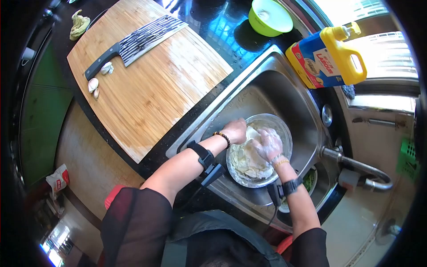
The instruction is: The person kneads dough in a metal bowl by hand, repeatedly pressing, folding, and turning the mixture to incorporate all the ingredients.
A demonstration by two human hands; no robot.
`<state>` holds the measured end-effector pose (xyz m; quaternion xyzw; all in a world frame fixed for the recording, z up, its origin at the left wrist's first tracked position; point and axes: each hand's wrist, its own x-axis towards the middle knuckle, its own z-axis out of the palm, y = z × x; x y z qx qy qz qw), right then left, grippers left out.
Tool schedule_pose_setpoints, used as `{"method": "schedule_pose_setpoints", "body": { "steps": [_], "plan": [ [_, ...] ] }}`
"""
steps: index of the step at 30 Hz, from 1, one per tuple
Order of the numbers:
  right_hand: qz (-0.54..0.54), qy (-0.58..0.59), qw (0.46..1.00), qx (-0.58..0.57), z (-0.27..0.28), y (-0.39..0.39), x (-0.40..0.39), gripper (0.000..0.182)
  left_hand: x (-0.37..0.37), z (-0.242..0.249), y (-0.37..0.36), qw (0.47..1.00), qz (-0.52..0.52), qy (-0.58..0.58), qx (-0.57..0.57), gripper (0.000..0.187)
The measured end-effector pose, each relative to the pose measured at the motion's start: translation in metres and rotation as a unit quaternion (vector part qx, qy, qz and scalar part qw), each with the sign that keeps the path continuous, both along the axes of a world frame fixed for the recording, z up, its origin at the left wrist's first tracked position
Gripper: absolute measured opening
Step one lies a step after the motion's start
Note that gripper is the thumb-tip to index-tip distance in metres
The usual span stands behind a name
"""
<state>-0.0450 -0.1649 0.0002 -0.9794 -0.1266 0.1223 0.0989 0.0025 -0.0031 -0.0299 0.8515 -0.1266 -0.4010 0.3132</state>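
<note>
A metal bowl (288, 133) sits in the sink, holding pale, cream-white slices (250, 165) under a milky coating. My left hand (235, 131) is closed at the bowl's upper-left rim, fingers curled inward. Inside the bowl, my right hand (268, 144) is smeared with white wet residue, its fingers bent down into the slices. Part of its grip is hidden among them.
A wooden cutting board (164, 98) at left carries a cleaver (147, 40) and garlic cloves (93, 84). A green bowl (269, 20) and yellow detergent jug (327, 58) stand behind the sink (302, 104). The faucet (356, 164) reaches in from the right.
</note>
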Motion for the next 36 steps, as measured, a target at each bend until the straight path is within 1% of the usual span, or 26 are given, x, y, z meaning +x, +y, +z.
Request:
{"method": "schedule_pose_setpoints", "body": {
  "steps": [1,2,3,4,5,7,9,11,12,13,15,16,17,19,20,22,23,25,26,28,29,31,33,35,36],
  "plan": [
    [0.054,-0.042,0.997,0.023,-0.015,0.0,0.01,0.04,0.001,0.004,0.001,1.0,0.006,0.002,0.004,0.041],
    [0.06,-0.039,0.997,0.027,-0.029,0.005,0.018,0.04,0.002,0.008,0.002,1.0,0.013,0.006,-0.007,0.038],
    [0.071,0.079,0.993,-0.048,-0.045,0.012,0.024,0.044,0.002,0.009,0.003,1.0,0.019,0.011,-0.018,0.036],
    [0.081,0.195,0.97,-0.123,-0.057,0.017,0.03,0.049,0.0,0.003,0.002,0.999,0.028,-0.003,-0.024,0.038],
    [0.086,0.201,0.969,-0.118,-0.066,0.02,0.038,0.049,-0.001,-0.003,0.002,0.999,0.032,0.004,-0.019,0.038],
    [0.107,0.336,0.92,-0.169,-0.082,0.024,0.05,0.05,0.002,0.006,0.004,1.0,0.001,0.017,-0.015,0.047],
    [0.092,0.322,0.93,-0.152,-0.095,0.019,0.052,0.048,0.002,0.007,0.003,1.0,0.011,0.01,-0.017,0.049],
    [0.086,0.364,0.916,-0.147,-0.099,0.018,0.053,0.049,0.0,-0.001,0.0,1.0,0.016,0.004,-0.016,0.05],
    [0.1,0.388,0.907,-0.128,-0.092,0.021,0.056,0.054,0.001,0.002,0.001,1.0,0.021,0.004,-0.018,0.047],
    [0.104,0.387,0.907,-0.128,-0.097,0.018,0.054,0.054,0.002,0.006,0.004,1.0,0.024,0.002,-0.016,0.047],
    [0.166,0.381,0.906,-0.081,-0.11,0.009,0.04,0.06,0.003,0.013,0.009,0.999,0.001,0.016,-0.037,0.041],
    [0.183,0.389,0.899,-0.081,-0.089,0.013,0.039,0.064,0.002,0.012,0.008,0.999,0.0,0.02,-0.038,0.041],
    [0.18,0.392,0.898,-0.082,-0.063,0.014,0.036,0.064,0.002,0.01,0.007,0.999,0.005,0.028,-0.026,0.039],
    [0.181,0.239,0.954,0.022,-0.015,0.013,0.023,0.063,0.002,0.005,0.003,0.999,0.006,0.035,-0.017,0.037],
    [0.178,0.238,0.955,0.02,-0.002,0.007,0.018,0.063,0.002,0.002,0.003,1.0,0.001,0.026,-0.01,0.037],
    [0.162,0.121,0.975,0.09,0.019,-0.014,0.008,0.058,0.003,0.009,0.005,1.0,-0.009,0.012,-0.005,0.036],
    [0.16,0.121,0.976,0.089,0.028,-0.024,-0.001,0.058,0.003,0.009,0.005,1.0,-0.011,0.012,-0.006,0.036],
    [0.091,-0.001,0.988,0.128,0.045,-0.042,-0.02,0.052,0.002,0.008,0.005,1.0,0.011,0.016,-0.018,0.033],
    [0.09,0.001,0.988,0.127,0.052,-0.047,-0.031,0.052,0.002,0.009,0.005,1.0,0.011,0.017,-0.019,0.033],
    [-0.021,-0.026,0.991,0.133,0.063,-0.052,-0.047,0.049,0.002,0.01,0.005,1.0,0.015,0.015,-0.02,0.033],
    [-0.021,-0.025,0.991,0.132,0.066,-0.05,-0.046,0.049,0.002,0.01,0.005,1.0,0.014,0.016,-0.021,0.033],
    [-0.013,-0.072,0.991,0.11,0.07,-0.041,-0.045,0.048,0.001,0.008,0.004,0.999,0.028,0.014,-0.016,0.032],
    [0.007,-0.056,0.992,0.114,0.065,-0.037,-0.038,0.048,0.001,0.01,0.005,0.999,0.029,0.016,-0.015,0.032],
    [0.067,0.062,0.983,0.16,0.054,-0.035,-0.032,0.049,0.002,0.01,0.004,0.999,0.033,0.018,-0.015,0.031],
    [0.082,0.07,0.981,0.161,0.053,-0.031,-0.029,0.05,0.002,0.008,0.004,0.999,0.024,0.02,-0.012,0.033]
  ]
}}
